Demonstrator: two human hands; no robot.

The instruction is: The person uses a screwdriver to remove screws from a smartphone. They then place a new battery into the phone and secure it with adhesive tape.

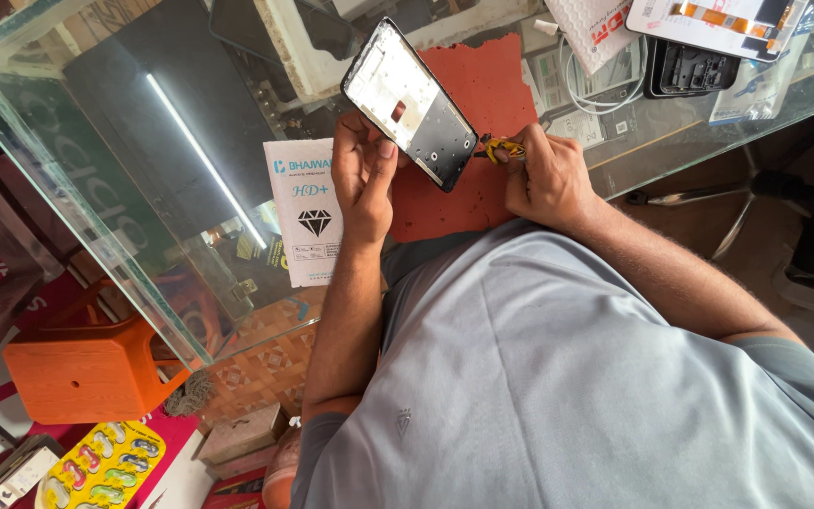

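Note:
My left hand [366, 174] grips the lower edge of an opened phone frame [410, 102], a black rectangular shell with a pale inner plate, tilted above a red mat [482, 85]. My right hand [544, 174] is closed around a small tool with a yellow handle [504, 148], whose tip meets the frame's lower right edge. Both hands hover over the glass counter [96, 179].
A white flat packet with a diamond picture [305, 212] lies left of my left hand. Farther back on the glass are a black phone shell [691, 68], white cable [581, 90] and boxes [718, 21]. An orange stool [87, 368] stands below left.

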